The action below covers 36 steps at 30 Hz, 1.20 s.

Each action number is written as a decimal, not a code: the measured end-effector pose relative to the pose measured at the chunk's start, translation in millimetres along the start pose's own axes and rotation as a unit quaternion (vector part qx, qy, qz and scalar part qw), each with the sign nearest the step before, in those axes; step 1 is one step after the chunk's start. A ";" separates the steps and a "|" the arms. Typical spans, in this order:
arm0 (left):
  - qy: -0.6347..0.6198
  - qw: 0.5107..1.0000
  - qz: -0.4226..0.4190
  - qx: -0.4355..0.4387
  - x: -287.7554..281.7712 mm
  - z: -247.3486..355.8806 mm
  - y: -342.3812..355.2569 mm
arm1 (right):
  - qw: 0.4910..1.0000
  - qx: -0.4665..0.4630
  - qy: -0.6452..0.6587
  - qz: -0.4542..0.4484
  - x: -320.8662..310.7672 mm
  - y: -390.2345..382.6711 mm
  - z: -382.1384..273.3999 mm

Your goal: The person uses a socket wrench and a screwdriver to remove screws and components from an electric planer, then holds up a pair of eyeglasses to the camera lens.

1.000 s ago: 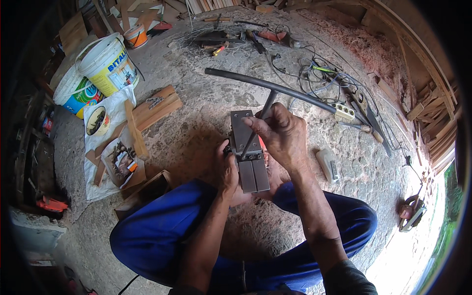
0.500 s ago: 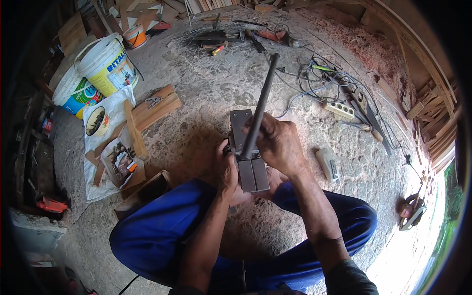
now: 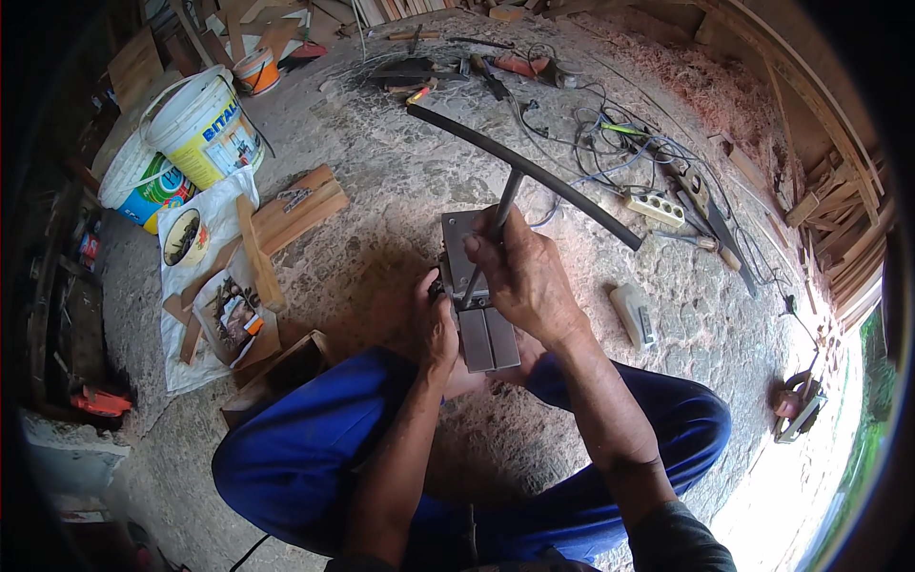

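Observation:
A long T-handle wrench [image 3: 536,173] stands tilted in front of me, its dark, slightly bowed crossbar lying crosswise. My right hand [image 3: 529,281] is closed round the wrench's shaft, just below the crossbar. The shaft's lower end meets the middle of a grey metal block [image 3: 492,341] with flat plates, held between my legs; the exact contact is hidden by fingers. On the block's left side my left hand [image 3: 440,329] grips its edge, thumb up beside a small dark part. My fingers underneath are out of sight.
Left lie wooden pieces [image 3: 310,205] and a bowl [image 3: 186,236] on a white sack, with paint buckets [image 3: 205,129] behind. Right are a power strip [image 3: 656,210], tangled cables, a handsaw [image 3: 710,214] and a pale block-shaped object [image 3: 633,317]. A wooden box [image 3: 276,379] touches my left leg.
The wrench has turned: its crossbar, pointing away from me before, now lies across the view. My right hand has rolled with it, while my left hand and the block stay nearly still.

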<state>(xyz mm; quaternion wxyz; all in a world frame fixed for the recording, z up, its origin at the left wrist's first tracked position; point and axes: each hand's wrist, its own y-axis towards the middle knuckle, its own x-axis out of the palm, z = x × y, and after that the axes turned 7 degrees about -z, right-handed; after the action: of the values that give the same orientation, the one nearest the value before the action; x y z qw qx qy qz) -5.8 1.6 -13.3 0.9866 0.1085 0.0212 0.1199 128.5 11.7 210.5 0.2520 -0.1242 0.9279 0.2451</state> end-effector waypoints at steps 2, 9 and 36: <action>-0.013 1.000 -0.006 -0.005 1.8 3.1 0.6 | 0.999 -0.033 0.009 -0.007 -5.6 -0.8 1.9; -0.026 1.000 0.006 -0.002 2.8 4.6 1.1 | 0.995 0.003 -0.072 -0.066 -8.1 -0.8 3.4; -0.043 0.999 0.008 0.005 4.4 5.5 -0.2 | 0.879 -0.060 0.447 0.154 4.1 36.6 -24.7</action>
<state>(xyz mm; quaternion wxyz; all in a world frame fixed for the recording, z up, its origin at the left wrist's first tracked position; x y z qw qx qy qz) -1.1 1.4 -8.0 0.9851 0.1185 -0.0214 0.1231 102.1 29.6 241.3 -0.2378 -0.0912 0.9330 0.2542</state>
